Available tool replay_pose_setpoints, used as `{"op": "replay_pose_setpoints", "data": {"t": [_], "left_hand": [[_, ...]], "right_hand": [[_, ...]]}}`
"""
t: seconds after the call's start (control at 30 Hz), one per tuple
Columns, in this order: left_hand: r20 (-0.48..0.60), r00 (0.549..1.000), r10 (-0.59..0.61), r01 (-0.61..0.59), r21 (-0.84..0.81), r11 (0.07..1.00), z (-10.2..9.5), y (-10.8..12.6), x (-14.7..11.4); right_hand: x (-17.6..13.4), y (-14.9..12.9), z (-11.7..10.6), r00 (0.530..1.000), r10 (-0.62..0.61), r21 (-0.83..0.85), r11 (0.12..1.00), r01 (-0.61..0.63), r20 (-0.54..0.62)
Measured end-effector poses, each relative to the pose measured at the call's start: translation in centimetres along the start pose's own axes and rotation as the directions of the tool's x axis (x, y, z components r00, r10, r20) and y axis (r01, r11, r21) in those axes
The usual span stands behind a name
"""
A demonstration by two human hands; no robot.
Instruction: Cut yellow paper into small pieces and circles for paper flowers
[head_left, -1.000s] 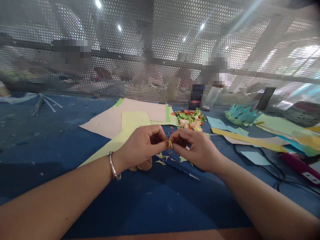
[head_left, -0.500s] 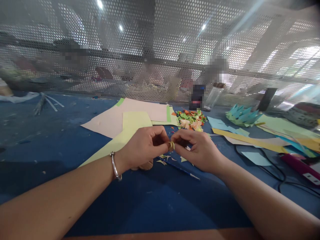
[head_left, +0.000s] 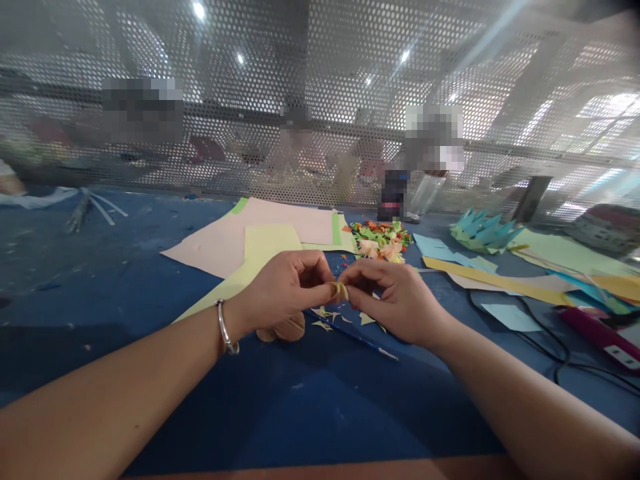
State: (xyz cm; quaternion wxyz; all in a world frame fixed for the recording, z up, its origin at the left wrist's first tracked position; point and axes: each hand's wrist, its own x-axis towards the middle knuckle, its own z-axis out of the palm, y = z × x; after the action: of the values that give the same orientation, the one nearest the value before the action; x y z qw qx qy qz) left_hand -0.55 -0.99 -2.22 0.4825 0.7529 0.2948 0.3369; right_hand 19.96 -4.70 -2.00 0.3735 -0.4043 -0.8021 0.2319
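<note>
A scuffed blue table [head_left: 300,413] carries a heap of paper bits [head_left: 380,237]. Left of the heap lies a pink sheet [head_left: 215,247]. Nearer the viewer than the heap are scraps [head_left: 324,325] and a thin blue stick [head_left: 365,341]. Right of it sit a spiky paper piece [head_left: 483,232] and, farther, a purple power strip [head_left: 595,333].

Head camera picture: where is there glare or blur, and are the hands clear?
Head view: bright spots glare at the perforated panel, and pixelated patches obscure parts of it; same view: left hand and right hand look fairly clear, but the small yellowish piece between them lacks fine detail.
</note>
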Motion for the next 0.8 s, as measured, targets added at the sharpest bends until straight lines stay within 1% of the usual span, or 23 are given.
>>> {"op": "replay_pose_setpoints", "data": {"t": [0.1,0.23,0.37,0.5,0.63,0.8], "left_hand": [[-0.012,1.0,0.011,-0.011,0.002,1.0,0.0,0.1,-0.1],[-0.062,0.998,0.006,-0.007,-0.016,1.0,0.1,0.2,-0.1],[-0.089,0.995,-0.035,0.03,-0.061,0.998,-0.2,0.3,0.1],[-0.101,0.991,-0.083,0.071,-0.116,0.991,-0.5,0.2,0.3],[-0.052,0.989,-0.14,0.13,-0.165,0.978,-0.7,0.0,0.3],[0.073,0.978,-0.195,0.206,-0.201,0.958,-1.2,0.1,0.4]], "right_hand": [[0.0,0.0,0.0,1.0,0.016,-0.008,1.0,-0.016,-0.008],[0.2,0.1,-0.1,0.999,0.031,-0.018,0.999,-0.032,-0.028],[0.1,0.3,-0.2,0.999,0.031,-0.029,0.999,-0.032,-0.041],[0.2,0.5,-0.1,1.0,-0.015,-0.071,0.997,0.013,-0.025],[0.2,0.6,0.0,0.997,-0.08,-0.097,0.992,0.08,0.006],[0.0,0.5,0.1,0.994,-0.101,-0.105,0.989,0.106,0.051]]}}
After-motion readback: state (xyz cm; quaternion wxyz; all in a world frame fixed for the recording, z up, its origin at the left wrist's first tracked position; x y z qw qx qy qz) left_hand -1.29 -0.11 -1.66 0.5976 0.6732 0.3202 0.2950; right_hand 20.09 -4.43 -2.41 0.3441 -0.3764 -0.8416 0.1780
